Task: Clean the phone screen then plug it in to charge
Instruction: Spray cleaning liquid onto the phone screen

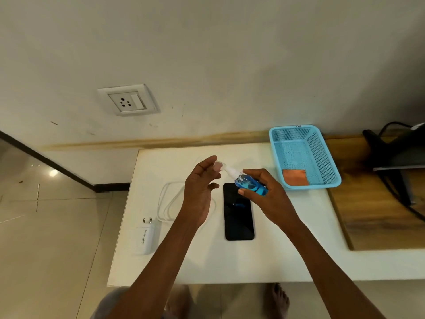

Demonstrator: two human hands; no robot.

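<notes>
1. The right hand (264, 192) sits just right of frame centre, fingers and thumb curled round a small spray bottle (249, 186) of blue liquid, which lies tilted with its white nozzle pointing up-left.
2. The left hand (200, 192), centre frame, pinches a clear cap (218, 166) between thumb and fingertips, right at the nozzle tip; its other fingers are loosely spread.
3. The phone (239, 215) lies flat, dark screen up, on the white table (287, 249) directly below the bottle, between the two forearms.
4. Left of the phone, partly behind the left hand, a white cable (169, 203) lies coiled on the table.
5. At lower left, near the table's edge, a white charger (145, 237) lies with its two pins pointing up-frame; the grey print on it reads "LAPCARE".
6. At upper right a light-blue mesh basket (322, 153) rests on the table, an orange cloth (295, 177) lying in its near corner. A small dark mark on its far rim cannot be read.
7. At upper left a white wall socket (127, 99) with a switch sits on the wall.
</notes>
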